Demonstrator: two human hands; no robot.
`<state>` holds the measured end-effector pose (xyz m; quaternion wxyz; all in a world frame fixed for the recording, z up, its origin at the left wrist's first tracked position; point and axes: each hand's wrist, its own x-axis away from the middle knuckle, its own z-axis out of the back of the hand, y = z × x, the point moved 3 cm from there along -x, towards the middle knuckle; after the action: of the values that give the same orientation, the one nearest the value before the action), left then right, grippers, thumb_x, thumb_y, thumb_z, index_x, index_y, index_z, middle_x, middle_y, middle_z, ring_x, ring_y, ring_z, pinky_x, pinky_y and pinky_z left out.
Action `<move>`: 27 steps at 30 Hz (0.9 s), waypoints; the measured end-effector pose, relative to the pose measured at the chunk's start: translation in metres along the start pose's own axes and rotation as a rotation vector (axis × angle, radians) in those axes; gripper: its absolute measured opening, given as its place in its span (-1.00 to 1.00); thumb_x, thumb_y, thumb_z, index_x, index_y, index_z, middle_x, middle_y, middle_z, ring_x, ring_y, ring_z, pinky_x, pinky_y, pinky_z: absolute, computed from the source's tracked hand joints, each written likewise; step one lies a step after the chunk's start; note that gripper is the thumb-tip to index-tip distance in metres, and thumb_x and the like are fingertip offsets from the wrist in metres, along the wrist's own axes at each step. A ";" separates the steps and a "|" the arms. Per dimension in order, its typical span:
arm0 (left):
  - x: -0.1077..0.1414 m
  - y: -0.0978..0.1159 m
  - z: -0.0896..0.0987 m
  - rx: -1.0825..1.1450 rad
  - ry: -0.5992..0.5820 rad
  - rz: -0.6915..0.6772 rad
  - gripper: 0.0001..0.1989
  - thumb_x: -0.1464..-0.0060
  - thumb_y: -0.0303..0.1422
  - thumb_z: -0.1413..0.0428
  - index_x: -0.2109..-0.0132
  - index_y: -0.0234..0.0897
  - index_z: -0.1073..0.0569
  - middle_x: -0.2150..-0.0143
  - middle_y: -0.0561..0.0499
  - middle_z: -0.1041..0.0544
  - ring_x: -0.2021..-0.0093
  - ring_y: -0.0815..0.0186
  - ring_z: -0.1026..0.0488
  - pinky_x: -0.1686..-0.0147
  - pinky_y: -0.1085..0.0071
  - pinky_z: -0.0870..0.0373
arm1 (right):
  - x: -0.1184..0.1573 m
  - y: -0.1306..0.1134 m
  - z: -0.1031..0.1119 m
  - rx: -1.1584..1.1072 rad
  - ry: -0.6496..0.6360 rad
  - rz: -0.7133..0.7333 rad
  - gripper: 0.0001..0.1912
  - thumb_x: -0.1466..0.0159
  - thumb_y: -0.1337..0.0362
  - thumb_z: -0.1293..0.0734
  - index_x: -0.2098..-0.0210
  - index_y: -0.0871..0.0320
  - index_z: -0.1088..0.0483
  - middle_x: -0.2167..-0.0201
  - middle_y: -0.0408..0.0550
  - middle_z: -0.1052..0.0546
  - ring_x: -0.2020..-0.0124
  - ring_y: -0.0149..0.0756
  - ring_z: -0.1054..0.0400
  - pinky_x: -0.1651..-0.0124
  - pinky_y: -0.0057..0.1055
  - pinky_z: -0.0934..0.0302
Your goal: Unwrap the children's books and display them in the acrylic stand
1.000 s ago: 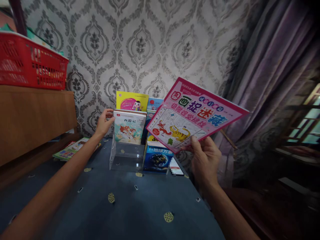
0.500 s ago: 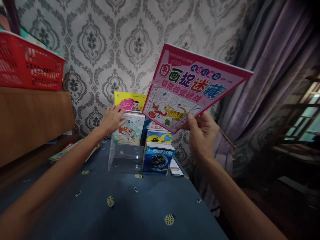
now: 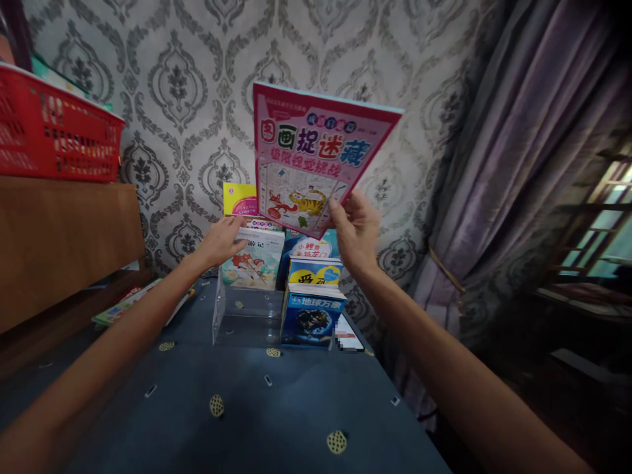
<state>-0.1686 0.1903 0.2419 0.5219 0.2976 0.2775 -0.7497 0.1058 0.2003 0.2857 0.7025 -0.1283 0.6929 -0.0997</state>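
My right hand [image 3: 359, 230] pinches the lower right corner of a thin pink picture book [image 3: 301, 181], lifted and tilted above the holder, its cover facing me. My left hand [image 3: 220, 240] is closed on the upper left edge of a white-covered book [image 3: 254, 266], thumb in front and fingers over the top. Just behind that book shows the top strip of another colourful cover [image 3: 261, 224]. A yellow book [image 3: 237, 196] stands at the back, partly hidden by the pink one. All these standing books are in a clear plastic holder [image 3: 249, 329].
The holder's right side has a blue earth book [image 3: 313, 322], a yellow-and-blue book [image 3: 316, 271] and a blue book [image 3: 316, 245]. A phone [image 3: 348, 334] lies beside it on the patterned tablecloth [image 3: 271, 421]. Flat books [image 3: 126, 299], a wooden cabinet [image 3: 69, 243] and a red basket [image 3: 59, 141] are left.
The pink book has moved left and turned more upright in my right hand, now over the holder's left compartment. A colourful cover strip now shows behind the white-covered book.
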 end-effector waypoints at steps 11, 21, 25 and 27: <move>0.000 -0.003 -0.002 0.078 0.056 -0.014 -0.75 -0.09 -0.35 -0.12 0.07 -0.25 -0.36 0.06 -0.13 -0.47 0.00 0.07 -0.39 -0.06 0.14 -0.33 | -0.018 0.035 -0.064 -0.107 -0.119 -0.074 -0.46 -0.28 -0.22 -0.26 -0.03 0.02 -0.39 0.05 -0.03 -0.56 0.05 -0.14 -0.47 0.15 -0.21 -0.54; 0.000 -0.003 0.003 0.121 0.047 0.022 -0.78 -0.12 -0.32 -0.09 0.07 -0.24 -0.41 0.09 -0.10 -0.46 0.04 0.09 -0.40 -0.02 0.19 -0.35 | -0.025 0.045 -0.072 -0.103 -0.108 -0.117 -0.38 -0.25 -0.26 -0.25 -0.10 0.01 -0.35 -0.03 -0.01 -0.53 -0.03 -0.08 -0.44 0.17 -0.23 -0.53; 0.001 -0.002 0.005 0.105 0.032 0.060 -0.75 -0.11 -0.33 -0.07 0.04 -0.21 -0.43 0.14 -0.08 -0.48 0.09 0.09 -0.40 0.01 0.18 -0.35 | -0.019 0.049 -0.075 -0.167 -0.077 -0.154 -0.39 -0.22 -0.26 -0.28 -0.05 0.04 -0.37 -0.02 0.01 -0.53 -0.02 -0.06 -0.45 0.17 -0.22 -0.54; 0.002 -0.003 0.005 0.103 0.025 0.069 -0.73 -0.10 -0.35 -0.06 0.03 -0.21 -0.43 0.13 -0.08 -0.48 0.09 0.08 -0.40 0.00 0.16 -0.34 | -0.017 0.053 -0.074 -0.189 -0.057 -0.167 -0.41 -0.20 -0.25 -0.31 0.00 0.04 -0.38 0.01 0.01 -0.54 0.01 -0.05 -0.46 0.18 -0.19 -0.54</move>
<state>-0.1723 0.1863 0.2443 0.5281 0.3427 0.2344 -0.7407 0.0300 0.2522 0.2842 0.6960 -0.2538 0.6659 -0.0883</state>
